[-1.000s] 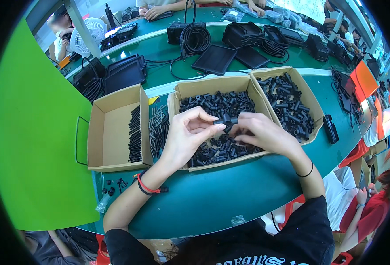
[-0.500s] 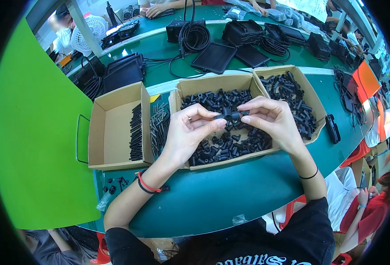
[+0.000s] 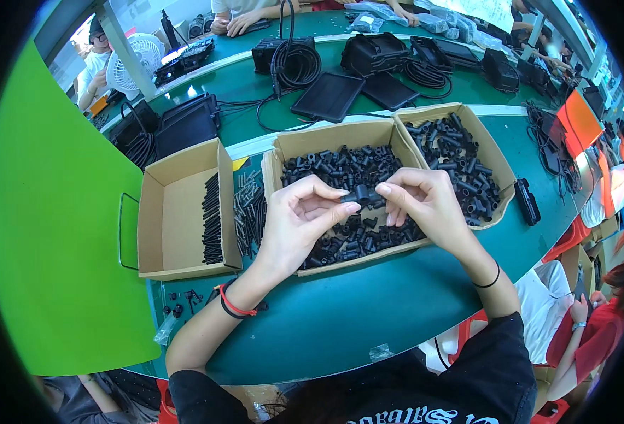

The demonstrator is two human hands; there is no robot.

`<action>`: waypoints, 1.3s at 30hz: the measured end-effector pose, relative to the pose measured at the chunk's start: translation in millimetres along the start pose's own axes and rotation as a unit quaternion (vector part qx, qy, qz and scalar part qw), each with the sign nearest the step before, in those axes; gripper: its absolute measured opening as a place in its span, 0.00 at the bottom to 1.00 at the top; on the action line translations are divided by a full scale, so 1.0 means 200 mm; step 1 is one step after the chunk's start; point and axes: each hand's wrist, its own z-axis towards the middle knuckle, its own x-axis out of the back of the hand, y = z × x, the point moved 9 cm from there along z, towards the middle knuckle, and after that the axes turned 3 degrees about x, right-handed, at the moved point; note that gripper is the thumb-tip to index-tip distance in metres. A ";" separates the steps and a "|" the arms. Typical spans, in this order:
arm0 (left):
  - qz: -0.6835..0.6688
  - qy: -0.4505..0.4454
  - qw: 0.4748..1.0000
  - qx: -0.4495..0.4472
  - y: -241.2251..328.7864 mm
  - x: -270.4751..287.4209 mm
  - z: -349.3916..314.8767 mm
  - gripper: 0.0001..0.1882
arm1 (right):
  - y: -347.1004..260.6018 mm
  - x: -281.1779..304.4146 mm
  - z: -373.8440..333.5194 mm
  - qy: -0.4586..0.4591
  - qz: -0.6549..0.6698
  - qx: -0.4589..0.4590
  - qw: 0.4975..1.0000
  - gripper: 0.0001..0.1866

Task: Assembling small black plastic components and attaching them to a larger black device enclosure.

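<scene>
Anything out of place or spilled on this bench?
Mildly: a few small black parts lie loose on the green tabletop, beside a crumpled clear plastic piece, near the left brown cardboard box. Odd because other black parts sit in boxes; possibly set aside deliberately. No obvious damage.

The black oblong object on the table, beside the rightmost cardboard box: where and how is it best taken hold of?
Probably grip the middle of the black oblong object across its narrow width, coming from above and the right. It is long and slim, and the rightmost cardboard box stands close on its left, leaving more room on the right.
</scene>
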 end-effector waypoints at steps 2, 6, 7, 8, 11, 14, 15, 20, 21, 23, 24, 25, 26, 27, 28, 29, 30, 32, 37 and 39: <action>0.010 0.004 1.000 -0.005 0.01 -0.01 -0.01 0.07 | -0.01 0.00 -0.01 0.003 -0.013 -0.015 1.000 0.17; 0.020 0.005 0.999 -0.038 0.06 -0.05 -0.04 0.07 | -0.01 -0.02 -0.02 -0.004 -0.048 -0.041 0.998 0.25; 0.020 -0.005 0.999 -0.040 0.06 -0.06 -0.04 0.07 | -0.03 -0.03 -0.03 -0.006 -0.059 -0.017 0.998 0.27; 0.021 -0.006 0.999 -0.026 0.06 -0.06 -0.04 0.07 | -0.03 -0.03 -0.03 -0.024 -0.069 -0.017 0.997 0.23; -0.037 -0.003 0.999 0.005 0.04 -0.04 -0.03 0.07 | -0.14 -0.01 -0.02 -0.013 -0.105 0.106 0.989 0.21; -0.029 0.003 1.000 -0.004 0.05 -0.03 -0.02 0.07 | -0.14 0.00 -0.03 -0.037 -0.025 0.113 0.993 0.12; -0.032 0.009 0.999 -0.003 0.05 -0.02 -0.02 0.07 | -0.13 -0.01 -0.02 -0.047 -0.016 0.117 0.992 0.11; 0.001 0.061 0.997 -0.045 0.07 -0.01 -0.07 0.09 | -0.03 -0.02 -0.01 -0.062 0.134 0.010 0.989 0.10; 0.111 0.070 0.986 -0.102 0.13 -0.02 -0.09 0.10 | -0.01 -0.03 -0.01 -0.071 0.173 -0.011 0.982 0.10; 0.224 0.082 0.959 -0.155 0.19 -0.03 -0.11 0.10 | 0.01 -0.05 -0.01 -0.085 0.216 -0.031 0.972 0.10; 0.152 0.078 0.978 -0.119 0.16 -0.02 -0.10 0.09 | 0.00 -0.05 -0.01 -0.081 0.209 -0.019 0.974 0.10; 0.076 0.066 0.991 -0.090 0.13 -0.01 -0.09 0.09 | 0.00 -0.05 -0.01 -0.072 0.193 -0.015 0.978 0.10; 0.030 0.058 0.996 -0.061 0.11 -0.01 -0.08 0.09 | -0.01 -0.04 -0.01 -0.064 0.178 0.005 0.982 0.10; 0.035 0.064 0.996 -0.055 0.10 0.00 -0.08 0.09 | -0.01 -0.05 -0.01 -0.066 0.183 0.010 0.981 0.10; 0.029 0.056 0.997 -0.050 0.10 -0.01 -0.07 0.09 | -0.03 -0.03 -0.01 -0.047 0.148 0.035 0.987 0.10; 0.023 0.050 0.998 -0.043 0.09 -0.01 -0.07 0.09 | -0.04 -0.01 -0.01 -0.027 0.112 0.059 0.992 0.10; 0.024 0.048 0.998 -0.045 0.09 -0.01 -0.06 0.09 | -0.04 -0.01 -0.01 -0.028 0.113 0.060 0.991 0.10; 0.003 0.045 0.997 -0.055 0.10 -0.02 -0.06 0.09 | -0.05 -0.01 -0.02 -0.030 0.104 0.071 0.992 0.10; -0.012 0.024 0.997 -0.077 0.15 -0.04 -0.09 0.12 | -0.05 0.03 -0.01 -0.016 0.119 0.062 0.991 0.11; -0.001 0.009 0.999 -0.032 0.14 -0.05 -0.10 0.12 | -0.08 0.05 -0.01 -0.017 0.103 0.095 0.990 0.11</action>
